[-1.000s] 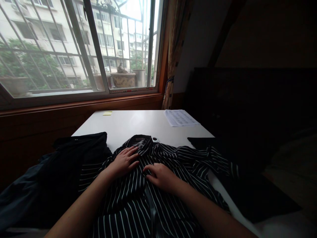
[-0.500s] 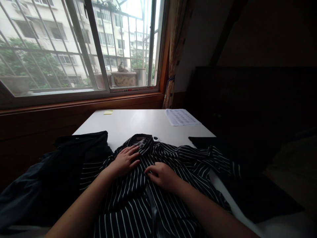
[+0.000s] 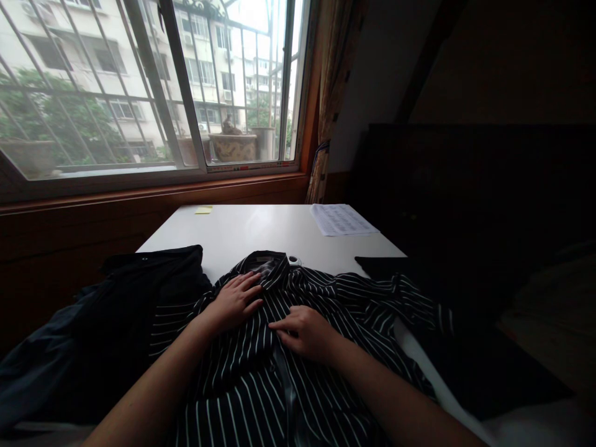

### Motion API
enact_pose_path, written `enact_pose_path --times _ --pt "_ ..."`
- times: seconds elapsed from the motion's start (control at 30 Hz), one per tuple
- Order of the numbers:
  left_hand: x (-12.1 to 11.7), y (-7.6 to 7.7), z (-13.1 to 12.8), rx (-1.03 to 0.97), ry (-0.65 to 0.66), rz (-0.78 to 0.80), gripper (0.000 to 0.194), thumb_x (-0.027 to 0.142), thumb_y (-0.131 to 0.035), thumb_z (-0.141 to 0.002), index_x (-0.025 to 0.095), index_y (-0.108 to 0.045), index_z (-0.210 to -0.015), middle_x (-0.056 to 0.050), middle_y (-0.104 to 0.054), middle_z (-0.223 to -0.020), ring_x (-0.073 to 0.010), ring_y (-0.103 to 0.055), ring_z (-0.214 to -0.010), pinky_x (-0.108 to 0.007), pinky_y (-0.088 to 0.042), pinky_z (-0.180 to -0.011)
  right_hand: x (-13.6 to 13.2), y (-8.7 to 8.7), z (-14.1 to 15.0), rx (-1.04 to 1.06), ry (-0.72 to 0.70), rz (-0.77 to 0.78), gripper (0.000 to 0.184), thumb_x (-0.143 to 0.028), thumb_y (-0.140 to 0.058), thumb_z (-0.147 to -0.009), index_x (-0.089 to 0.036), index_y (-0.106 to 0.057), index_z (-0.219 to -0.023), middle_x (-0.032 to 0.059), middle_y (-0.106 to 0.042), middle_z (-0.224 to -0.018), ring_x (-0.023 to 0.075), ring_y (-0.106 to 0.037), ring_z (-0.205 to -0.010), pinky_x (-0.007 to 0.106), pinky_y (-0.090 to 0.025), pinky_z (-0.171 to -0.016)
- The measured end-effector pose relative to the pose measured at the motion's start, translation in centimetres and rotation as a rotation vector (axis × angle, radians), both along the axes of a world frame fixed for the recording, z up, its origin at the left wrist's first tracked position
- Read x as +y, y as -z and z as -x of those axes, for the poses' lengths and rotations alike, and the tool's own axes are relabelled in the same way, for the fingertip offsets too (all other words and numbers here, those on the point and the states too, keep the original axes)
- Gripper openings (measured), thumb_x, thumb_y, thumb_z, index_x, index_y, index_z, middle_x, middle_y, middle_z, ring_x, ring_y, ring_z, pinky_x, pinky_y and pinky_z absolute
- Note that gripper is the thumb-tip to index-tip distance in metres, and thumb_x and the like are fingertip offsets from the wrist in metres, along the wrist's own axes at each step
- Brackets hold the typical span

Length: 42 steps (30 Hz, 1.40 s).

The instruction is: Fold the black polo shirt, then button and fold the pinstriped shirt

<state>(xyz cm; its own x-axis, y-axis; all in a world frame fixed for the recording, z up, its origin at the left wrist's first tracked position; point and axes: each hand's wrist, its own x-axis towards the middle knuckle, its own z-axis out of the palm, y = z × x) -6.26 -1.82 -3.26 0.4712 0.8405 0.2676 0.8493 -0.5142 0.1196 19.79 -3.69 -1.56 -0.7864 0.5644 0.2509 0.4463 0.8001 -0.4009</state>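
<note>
The striped shirt (image 3: 237, 403) lies face up under both hands, its lower part nearest the viewer and its collar farther off. Its front edges part a little below the right hand (image 3: 298, 329), with a button (image 3: 272, 367) near the gap. That hand rests low over the middle of the chest, index finger stretched toward the front edge and thumb tucked beneath; whether it pinches the cloth, I cannot tell. Slightly farther up, the left hand (image 3: 236, 301) lies flat on the chest, fingers a little apart and gripping nothing, their tips just beside the collar (image 3: 282, 267). One sleeve runs out to each side.

Left of the shirt sits a dark garment (image 3: 139, 292), with blue-grey cloth (image 3: 37, 372) beyond its outer side; on the right spreads black cloth (image 3: 493, 366). A round white thing (image 3: 294, 261) shows just behind the collar. The white table (image 3: 261, 233) stretches back to a yellow note (image 3: 203, 210) on the left and papers (image 3: 344, 220) on the right. Past it stand a curtain (image 3: 325, 124) and a barred window (image 3: 199, 169).
</note>
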Motion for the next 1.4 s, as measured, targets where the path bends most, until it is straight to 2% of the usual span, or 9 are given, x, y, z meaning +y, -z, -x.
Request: enact_pose_path --times 0.13,0.37,0.63,1.23,1.4 --pt "0.03 -0.04 0.02 0.031 -0.006 0.007 0.045 0.053 -0.042 -0.100 0.029 -0.058 -0.135 -0.003 -0.040 -0.156 -0.0266 -0.034 -0.146 -0.049 -0.030 -0.120 0.02 -0.05 -0.10 0.011 -0.045 0.009 0.027 -0.024 -0.059 -0.092 -0.024 -0.075 -0.113 0.0043 -0.075 -0.082 0.0182 -0.062 -0.075 0.031 -0.046 -0.079" --pt "-0.03 -0.09 -0.01 0.039 0.000 -0.007 0.046 0.053 -0.041 -0.101 0.027 -0.059 -0.134 -0.004 -0.039 -0.157 -0.0267 -0.034 -0.146 -0.049 -0.030 -0.120 -0.15 -0.12 0.25 -0.045 0.145 0.067 0.037 -0.028 -0.060 -0.092 -0.029 -0.065 -0.129 0.0054 -0.070 -0.090 0.0203 -0.062 -0.084 0.032 -0.044 -0.081" --pt "-0.01 -0.21 -0.15 0.034 -0.003 -0.002 0.045 0.053 -0.042 -0.100 0.027 -0.061 -0.132 -0.005 -0.041 -0.156 -0.0278 -0.035 -0.145 -0.050 -0.031 -0.119 -0.18 -0.66 0.41 -0.056 0.158 0.139 0.028 -0.028 -0.063 -0.091 -0.028 -0.068 -0.119 0.0018 -0.065 -0.083 0.0181 -0.059 -0.080 0.030 -0.041 -0.080" --pt "-0.08 -0.15 -0.13 0.048 -0.015 -0.012 0.045 0.054 -0.042 -0.101 0.028 -0.060 -0.133 -0.002 -0.039 -0.157 -0.0256 -0.034 -0.146 -0.047 -0.030 -0.120 0.53 -0.22 0.16 0.048 0.113 0.223 0.023 -0.022 -0.067 -0.088 -0.027 -0.069 -0.109 -0.0033 -0.060 -0.074 0.0141 -0.055 -0.072 0.026 -0.038 -0.074" --pt "-0.03 -0.11 -0.10 0.070 -0.024 -0.009 0.045 0.053 -0.041 -0.101 0.028 -0.059 -0.134 -0.003 -0.038 -0.157 -0.0255 -0.033 -0.146 -0.047 -0.030 -0.120 0.55 0.22 0.01 0.033 0.122 0.195 0.011 -0.021 -0.066 -0.087 -0.026 -0.073 -0.095 -0.0009 -0.061 -0.078 0.0146 -0.056 -0.074 0.026 -0.038 -0.074"
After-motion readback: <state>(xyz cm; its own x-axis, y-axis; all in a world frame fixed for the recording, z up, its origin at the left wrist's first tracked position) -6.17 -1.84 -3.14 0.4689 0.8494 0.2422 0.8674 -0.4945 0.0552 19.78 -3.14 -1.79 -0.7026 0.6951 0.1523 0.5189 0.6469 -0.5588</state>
